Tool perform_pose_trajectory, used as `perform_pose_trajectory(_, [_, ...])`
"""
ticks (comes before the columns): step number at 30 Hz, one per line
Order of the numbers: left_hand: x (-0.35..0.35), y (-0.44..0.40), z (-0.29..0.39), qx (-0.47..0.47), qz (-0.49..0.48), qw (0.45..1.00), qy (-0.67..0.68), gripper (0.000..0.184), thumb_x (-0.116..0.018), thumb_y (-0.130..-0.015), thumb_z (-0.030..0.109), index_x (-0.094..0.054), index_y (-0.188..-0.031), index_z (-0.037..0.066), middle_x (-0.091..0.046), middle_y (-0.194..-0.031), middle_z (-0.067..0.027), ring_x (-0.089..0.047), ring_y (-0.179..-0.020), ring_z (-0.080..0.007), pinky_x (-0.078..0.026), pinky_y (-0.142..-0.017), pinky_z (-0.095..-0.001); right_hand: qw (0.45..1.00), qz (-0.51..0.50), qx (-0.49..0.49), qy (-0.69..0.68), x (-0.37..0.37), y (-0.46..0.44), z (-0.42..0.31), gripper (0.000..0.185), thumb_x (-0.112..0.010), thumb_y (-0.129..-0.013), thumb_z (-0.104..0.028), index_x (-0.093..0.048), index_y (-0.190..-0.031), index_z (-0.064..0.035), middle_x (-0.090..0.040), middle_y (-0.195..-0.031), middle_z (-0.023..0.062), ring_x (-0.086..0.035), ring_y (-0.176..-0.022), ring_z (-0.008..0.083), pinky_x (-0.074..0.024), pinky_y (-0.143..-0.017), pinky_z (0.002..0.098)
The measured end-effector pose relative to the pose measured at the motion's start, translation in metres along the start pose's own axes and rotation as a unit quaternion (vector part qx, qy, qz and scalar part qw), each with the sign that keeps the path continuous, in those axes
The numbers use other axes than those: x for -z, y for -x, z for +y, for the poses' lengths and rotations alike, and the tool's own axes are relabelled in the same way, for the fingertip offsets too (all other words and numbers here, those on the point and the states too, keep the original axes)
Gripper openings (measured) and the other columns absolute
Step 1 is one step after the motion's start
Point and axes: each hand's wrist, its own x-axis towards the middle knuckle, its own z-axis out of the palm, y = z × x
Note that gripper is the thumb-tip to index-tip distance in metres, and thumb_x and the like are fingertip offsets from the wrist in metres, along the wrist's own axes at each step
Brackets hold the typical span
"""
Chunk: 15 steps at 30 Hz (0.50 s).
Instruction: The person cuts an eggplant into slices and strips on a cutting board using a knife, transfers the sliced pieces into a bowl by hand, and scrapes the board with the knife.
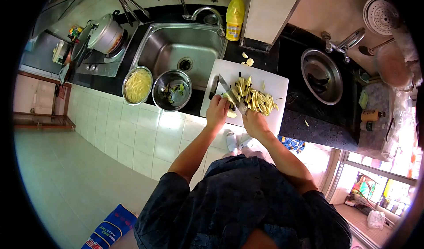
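Observation:
A white cutting board (276,79) lies on the dark counter, with a heap of pale strips with dark skin (258,99) on its right part. My right hand (256,123) is closed round the handle of a knife (231,93), whose blade points up and left across the board. My left hand (217,110) has its fingers bent together on pale vegetable slices (230,113), left of the blade. The fingers partly hide these slices.
Left of the board stand a metal bowl with scraps (172,90) and a bowl of pale shreds (138,85), before a steel sink (154,39). A yellow bottle (235,17) stands behind. To the right is a round basin (338,87) holding dark vegetables.

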Motion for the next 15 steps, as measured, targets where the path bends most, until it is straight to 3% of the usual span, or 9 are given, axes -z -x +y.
perform_pose_trajectory(6, [-0.001,-0.006,0.002,-0.004,-0.028,0.999,-0.019,0.014,-0.066,-0.095,0.015,-0.066,-0.106,0.007,-0.062,-0.103,-0.0137,-0.062,-0.093,-0.0361,-0.052,-0.078,-0.0458,0.999,-0.038,-0.016,0.02,-0.001,0.004,-0.005,0.028,-0.048,-0.099,-0.019,-0.062,-0.103,0.0051,-0.069,-0.097,0.0345,-0.069,-0.092,0.0491,-0.0538,-0.087,0.0569])
perform_pose_trajectory(9, [-0.001,-0.011,0.0,-0.012,-0.039,0.999,-0.012,0.014,-0.065,-0.095,0.015,-0.066,-0.106,0.007,-0.062,-0.103,-0.014,-0.062,-0.094,-0.0366,-0.052,-0.079,-0.046,0.999,0.001,-0.045,0.028,-0.024,-0.003,0.01,0.03,-0.053,-0.099,-0.024,-0.064,-0.098,0.004,-0.069,-0.093,0.0326,-0.067,-0.093,0.052,-0.0518,-0.084,0.0585])
perform_pose_trajectory(15, [-0.002,-0.007,-0.006,-0.016,-0.056,0.998,-0.016,0.013,-0.064,-0.096,0.017,-0.066,-0.106,0.009,-0.061,-0.103,-0.0137,-0.062,-0.095,-0.0369,-0.052,-0.079,-0.0478,0.999,-0.029,0.004,0.04,-0.006,-0.027,0.0,0.03,-0.053,-0.098,-0.021,-0.068,-0.101,0.005,-0.069,-0.097,0.0335,-0.068,-0.097,0.0501,-0.0519,-0.088,0.0569])
